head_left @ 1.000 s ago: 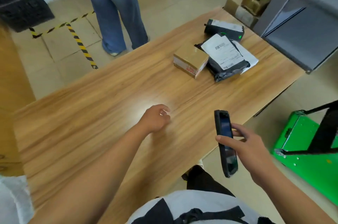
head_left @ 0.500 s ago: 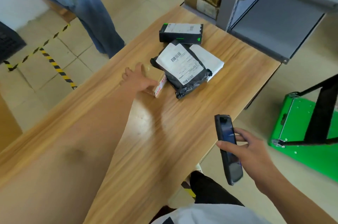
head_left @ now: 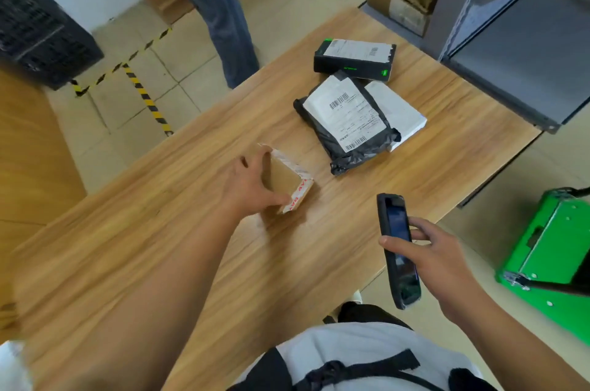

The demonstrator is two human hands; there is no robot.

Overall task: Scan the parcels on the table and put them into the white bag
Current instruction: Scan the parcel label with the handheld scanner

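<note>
On the wooden table [head_left: 159, 247] lie four parcels. One small brown box [head_left: 289, 181] sits near the middle, and the left hand [head_left: 252, 183] grips it with fingers wrapped around its sides. At two o'clock from that box rest three more: a black bag parcel [head_left: 346, 125] on top of a flat white parcel [head_left: 396, 109], and one black box [head_left: 354, 60] just behind them. At four o'clock, the right hand [head_left: 437, 259] holds one dark scanner [head_left: 397, 250] upright off the table edge.
</note>
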